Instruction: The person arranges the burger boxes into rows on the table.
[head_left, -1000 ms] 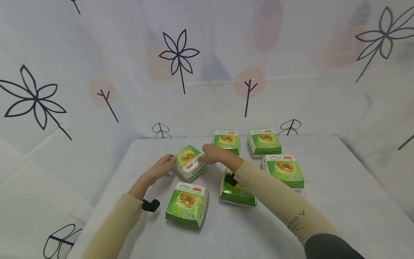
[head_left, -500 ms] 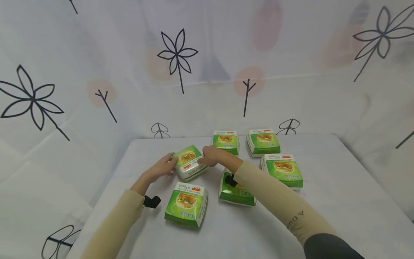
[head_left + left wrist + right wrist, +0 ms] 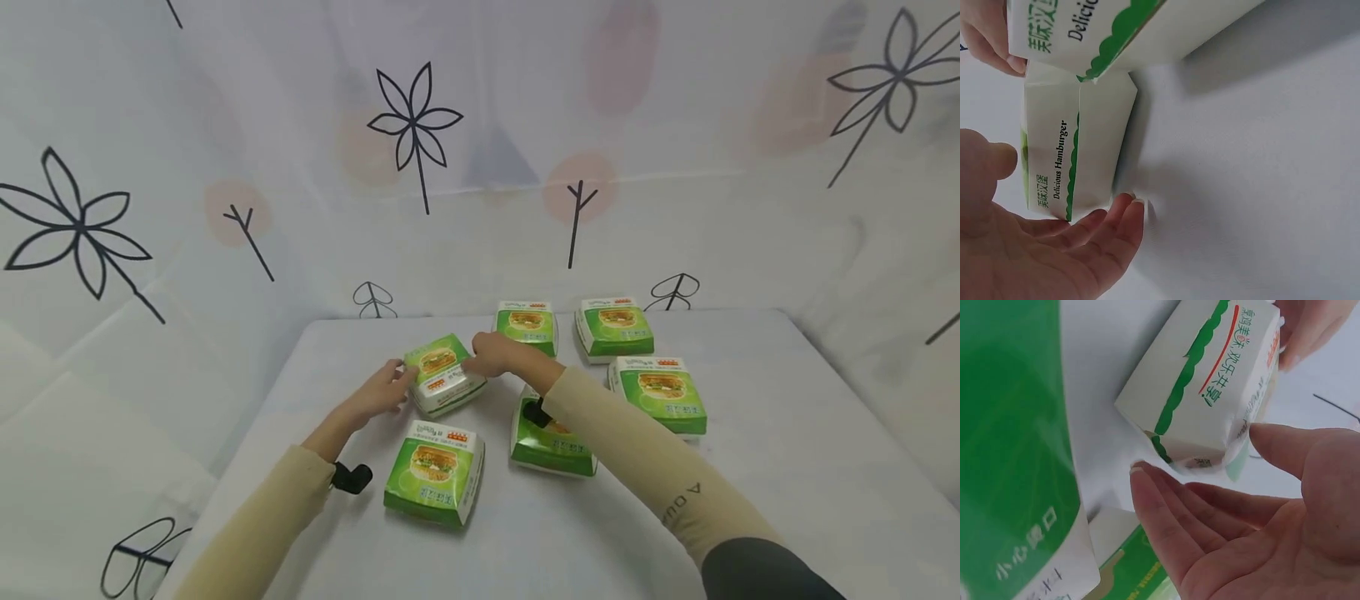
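Green-and-white burger box (image 3: 443, 372), skewed, pressed between flat left hand (image 3: 381, 392) and right hand (image 3: 495, 356).

The right forearm in its beige sleeve (image 3: 637, 450) hides part of a green-and-white cardboard burger box (image 3: 551, 446). Small print on the box lids is too small to read. In the right wrist view, a blurred green box side (image 3: 1013, 456) is cut off by the picture's edge.

Bright, even light all round, shadows faint and soft; the head view bows at its edges, wrist close-ups blur slightly.
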The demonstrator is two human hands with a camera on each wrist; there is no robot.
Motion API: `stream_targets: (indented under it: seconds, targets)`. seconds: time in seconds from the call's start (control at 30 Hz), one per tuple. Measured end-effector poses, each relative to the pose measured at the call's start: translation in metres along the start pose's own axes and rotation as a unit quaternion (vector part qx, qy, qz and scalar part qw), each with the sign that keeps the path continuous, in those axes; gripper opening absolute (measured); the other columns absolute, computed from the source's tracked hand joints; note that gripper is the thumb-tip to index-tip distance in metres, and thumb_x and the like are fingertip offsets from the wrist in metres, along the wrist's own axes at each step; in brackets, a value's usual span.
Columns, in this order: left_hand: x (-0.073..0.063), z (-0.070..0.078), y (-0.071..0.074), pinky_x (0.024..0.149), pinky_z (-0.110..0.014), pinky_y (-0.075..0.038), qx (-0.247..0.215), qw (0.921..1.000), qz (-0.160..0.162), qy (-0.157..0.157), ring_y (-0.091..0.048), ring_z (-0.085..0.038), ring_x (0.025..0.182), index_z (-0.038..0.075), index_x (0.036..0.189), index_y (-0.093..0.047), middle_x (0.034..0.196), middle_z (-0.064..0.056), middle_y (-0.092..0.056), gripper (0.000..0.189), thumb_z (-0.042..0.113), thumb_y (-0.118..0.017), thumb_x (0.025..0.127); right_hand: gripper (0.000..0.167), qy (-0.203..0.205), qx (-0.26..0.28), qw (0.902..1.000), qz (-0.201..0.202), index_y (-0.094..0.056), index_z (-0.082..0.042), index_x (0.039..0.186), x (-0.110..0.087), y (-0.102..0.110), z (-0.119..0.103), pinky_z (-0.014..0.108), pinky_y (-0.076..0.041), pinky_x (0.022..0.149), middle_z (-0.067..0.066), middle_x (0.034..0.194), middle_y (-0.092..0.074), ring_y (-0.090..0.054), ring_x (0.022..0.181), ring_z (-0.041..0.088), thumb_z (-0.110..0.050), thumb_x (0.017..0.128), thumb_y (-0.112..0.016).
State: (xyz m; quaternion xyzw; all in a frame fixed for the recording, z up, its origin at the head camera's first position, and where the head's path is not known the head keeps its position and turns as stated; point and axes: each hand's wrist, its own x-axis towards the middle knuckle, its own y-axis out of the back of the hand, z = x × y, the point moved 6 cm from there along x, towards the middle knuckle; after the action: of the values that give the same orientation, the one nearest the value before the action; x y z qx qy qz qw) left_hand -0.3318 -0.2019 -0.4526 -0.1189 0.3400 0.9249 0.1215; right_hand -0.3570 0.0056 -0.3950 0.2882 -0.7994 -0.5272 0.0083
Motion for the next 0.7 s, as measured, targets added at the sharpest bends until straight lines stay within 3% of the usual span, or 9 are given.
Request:
stream_targets:
  seconds: [0.17, 0.37, 0.47, 0.6, 0.7]
  targets:
    - [0.006, 0.002, 0.003, 0.089, -0.041, -0.057, 0.016, 0.9999, 0.000, -0.002, -0.061, -0.036, 0.119, 0.001, 0.159, -0.024, 0.154, -0.030, -0.040, 0.067, 0.044, -0.039, 0.110, 0.032, -0.016, 0.034, 0.9991, -0.019, -0.060, 0.001, 0.112, -0.003, -0.008, -0.005, 0.032, -0.048, 0.063, 0.008, 0.084, -0.063, -0.056, 0.067, 0.016, -0.030, 0.107, -0.055]
    - [0.011, 0.001, 0.006, 0.089, -0.041, -0.057, 0.019, 0.9998, -0.002, -0.006, -0.061, -0.035, 0.118, 0.002, 0.158, -0.028, 0.155, -0.030, -0.040, 0.065, 0.045, -0.038, 0.110, 0.039, -0.026, 0.053, 0.9981, -0.019, -0.056, 0.004, 0.124, -0.009, -0.010, -0.009, 0.042, -0.058, 0.081, 0.009, 0.089, -0.063, -0.068, 0.079, 0.024, -0.030, 0.106, -0.056]
    - [0.009, 0.002, 0.005, 0.089, -0.040, -0.058, 0.014, 0.9999, -0.002, -0.002, -0.061, -0.035, 0.118, 0.002, 0.158, -0.028, 0.155, -0.029, -0.039, 0.068, 0.048, -0.039, 0.109, 0.042, -0.030, 0.049, 0.9983, -0.012, -0.055, 0.005, 0.127, -0.009, -0.006, -0.006, 0.039, -0.057, 0.074, 0.010, 0.092, -0.061, -0.065, 0.078, 0.023, -0.031, 0.105, -0.056]
    - [0.003, 0.006, 0.003, 0.090, -0.042, -0.058, 0.003, 1.0000, -0.007, -0.002, -0.061, -0.036, 0.119, 0.000, 0.158, -0.028, 0.155, -0.030, -0.039, 0.071, 0.050, -0.040, 0.109, 0.040, -0.027, 0.044, 0.9987, -0.005, -0.055, 0.004, 0.124, -0.007, -0.001, 0.001, 0.033, -0.046, 0.064, 0.010, 0.091, -0.059, -0.056, 0.072, 0.019, -0.031, 0.106, -0.055]
    - [-0.001, 0.008, 0.001, 0.090, -0.042, -0.058, -0.005, 0.9999, -0.011, -0.006, -0.060, -0.038, 0.121, -0.002, 0.157, -0.027, 0.155, -0.031, -0.037, 0.070, 0.047, -0.041, 0.109, 0.037, -0.021, 0.051, 0.9985, -0.006, -0.056, 0.003, 0.121, -0.003, -0.001, 0.004, 0.033, -0.045, 0.065, 0.010, 0.090, -0.058, -0.054, 0.072, 0.018, -0.031, 0.106, -0.052]
